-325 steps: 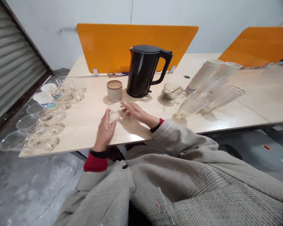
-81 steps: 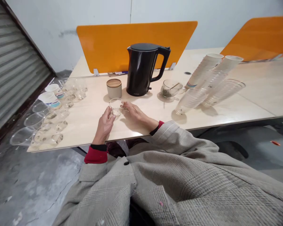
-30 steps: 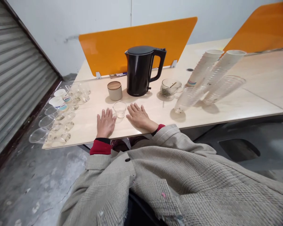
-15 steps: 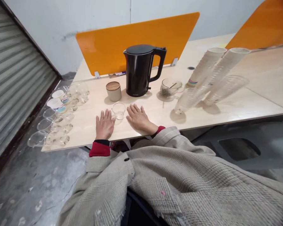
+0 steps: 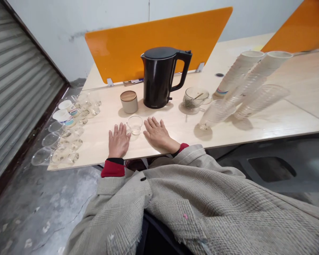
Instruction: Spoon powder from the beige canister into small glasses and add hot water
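Observation:
My left hand point(image 5: 118, 141) lies flat on the light wooden table point(image 5: 172, 129), palm down with fingers stretched out. Just to its right stands a small clear plastic cup point(image 5: 135, 125), with some dark specks visible near its rim. On the cup's other side my right hand point(image 5: 158, 134) also rests palm down, fingers extended and angled to the left. Neither hand holds anything. Behind the cup are a small beige canister with a wooden lid point(image 5: 129, 102) and a black electric kettle point(image 5: 159, 79). A ribbed glass cup point(image 5: 194, 98) with a spoon in it stands beyond my right hand.
Leaning stacks of clear plastic cups point(image 5: 263, 101) and paper cups point(image 5: 238, 69) stand at right. Several clear cups point(image 5: 65, 154) with dark bits inside and two paper cups point(image 5: 62, 116) crowd the left edge. An orange divider point(image 5: 117, 53) runs behind the kettle.
The camera view has shifted slightly, so the table objects appear a little farther right or higher. Both hands stay flat beside the clear cup; nothing has been picked up.

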Tool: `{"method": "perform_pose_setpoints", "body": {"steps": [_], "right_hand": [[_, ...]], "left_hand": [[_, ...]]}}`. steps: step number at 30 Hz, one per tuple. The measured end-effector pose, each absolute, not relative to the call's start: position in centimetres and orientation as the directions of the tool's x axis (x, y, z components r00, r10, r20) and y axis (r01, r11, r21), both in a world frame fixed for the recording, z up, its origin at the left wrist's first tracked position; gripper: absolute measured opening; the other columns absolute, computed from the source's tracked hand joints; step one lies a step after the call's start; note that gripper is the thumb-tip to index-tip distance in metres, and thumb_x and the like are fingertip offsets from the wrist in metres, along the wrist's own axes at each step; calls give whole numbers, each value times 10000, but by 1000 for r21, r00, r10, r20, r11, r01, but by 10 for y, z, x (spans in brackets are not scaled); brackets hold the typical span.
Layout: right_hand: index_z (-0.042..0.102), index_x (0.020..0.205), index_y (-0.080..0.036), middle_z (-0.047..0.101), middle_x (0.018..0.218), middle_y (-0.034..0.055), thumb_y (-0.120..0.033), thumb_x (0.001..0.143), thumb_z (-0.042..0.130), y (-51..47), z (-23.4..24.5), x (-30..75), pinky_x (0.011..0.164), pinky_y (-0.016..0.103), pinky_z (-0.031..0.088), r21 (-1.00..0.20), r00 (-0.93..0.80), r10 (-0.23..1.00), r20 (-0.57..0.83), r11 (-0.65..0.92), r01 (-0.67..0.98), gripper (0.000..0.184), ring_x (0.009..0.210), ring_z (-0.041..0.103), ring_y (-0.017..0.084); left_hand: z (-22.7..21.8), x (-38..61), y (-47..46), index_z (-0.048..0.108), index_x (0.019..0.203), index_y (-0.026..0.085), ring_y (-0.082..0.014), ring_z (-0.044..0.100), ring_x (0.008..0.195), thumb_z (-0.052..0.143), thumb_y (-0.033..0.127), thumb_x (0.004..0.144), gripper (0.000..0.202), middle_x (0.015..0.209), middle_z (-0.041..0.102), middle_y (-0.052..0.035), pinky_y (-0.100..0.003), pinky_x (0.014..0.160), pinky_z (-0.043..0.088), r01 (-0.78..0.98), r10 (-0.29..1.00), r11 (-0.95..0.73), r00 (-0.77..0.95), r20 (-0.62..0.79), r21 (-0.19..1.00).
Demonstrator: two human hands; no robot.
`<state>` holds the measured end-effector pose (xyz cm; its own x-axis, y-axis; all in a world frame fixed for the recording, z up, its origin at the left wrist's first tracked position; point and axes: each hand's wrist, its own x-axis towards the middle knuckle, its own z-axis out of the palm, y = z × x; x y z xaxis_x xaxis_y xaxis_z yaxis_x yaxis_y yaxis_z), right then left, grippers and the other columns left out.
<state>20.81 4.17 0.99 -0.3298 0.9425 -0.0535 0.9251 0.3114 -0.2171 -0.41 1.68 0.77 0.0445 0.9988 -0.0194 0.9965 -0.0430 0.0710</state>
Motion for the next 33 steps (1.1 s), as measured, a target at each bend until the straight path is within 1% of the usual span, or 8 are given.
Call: {"method": "perform_pose_setpoints", "body": {"steps": [5,11,15,20,28,30,31,33], "right_hand": [[287,1743,-116,165,1839,141,-397,1116,293,42,10,208,1383,623,92,-206,-325,943,-65,306,929,687,1724,132,327],[282,1744,-112,157,1840,143,-400,1119,291,41,12,207,1384,620,85,-211,-326,942,-81,303,929,688,1725,123,326],[265,1749,-113,151,1843,137,-404,1121,293,41,13,206,1386,614,79,-209,-321,942,-96,297,932,693,1727,113,323],[283,1744,-118,171,1840,136,-404,1118,292,42,11,208,1384,624,87,-206,-321,944,-77,300,931,689,1725,129,327],[294,1738,-107,185,1839,141,-403,1114,302,43,8,206,1378,640,89,-219,-337,940,-59,317,923,691,1723,130,341],[318,1726,-89,238,1826,157,-376,1110,299,43,12,210,1378,597,160,-242,-324,946,-25,308,920,679,1706,205,332],[332,1718,-76,294,1807,174,-359,1111,284,44,15,215,1369,550,228,-256,-289,957,17,284,924,671,1678,284,320],[348,1704,-61,439,1723,214,-342,1117,236,44,29,234,1293,453,385,-277,-150,978,148,187,943,661,1561,465,299]], "left_hand": [[7,-4,16,277,1744,210,-318,146,1723,176,466,1122,680,1841,210,-43,-622,1386,158,996,999,-48,49,-12,73],[8,-4,15,273,1745,201,-307,139,1725,170,473,1123,686,1843,202,-42,-604,1390,151,996,999,-42,44,-24,74],[8,-4,15,273,1742,172,-314,135,1725,166,466,1124,693,1844,197,-45,-613,1391,131,996,999,-42,44,-20,84],[8,-3,15,286,1742,205,-311,145,1724,184,464,1124,677,1840,214,-42,-611,1390,137,994,999,-42,43,-14,98],[10,-3,15,294,1739,188,-315,153,1722,192,453,1119,682,1837,221,-54,-613,1390,161,995,999,-44,46,-14,88],[10,-3,16,305,1736,190,-319,160,1720,196,448,1118,679,1834,228,-56,-614,1388,165,995,999,-46,47,-5,86],[10,-4,16,310,1734,187,-323,165,1719,196,449,1118,679,1833,230,-58,-616,1387,167,995,999,-48,48,-1,86],[9,-4,16,322,1729,173,-331,177,1716,192,452,1117,685,1831,235,-62,-622,1384,172,995,999,-52,52,5,89]]}}
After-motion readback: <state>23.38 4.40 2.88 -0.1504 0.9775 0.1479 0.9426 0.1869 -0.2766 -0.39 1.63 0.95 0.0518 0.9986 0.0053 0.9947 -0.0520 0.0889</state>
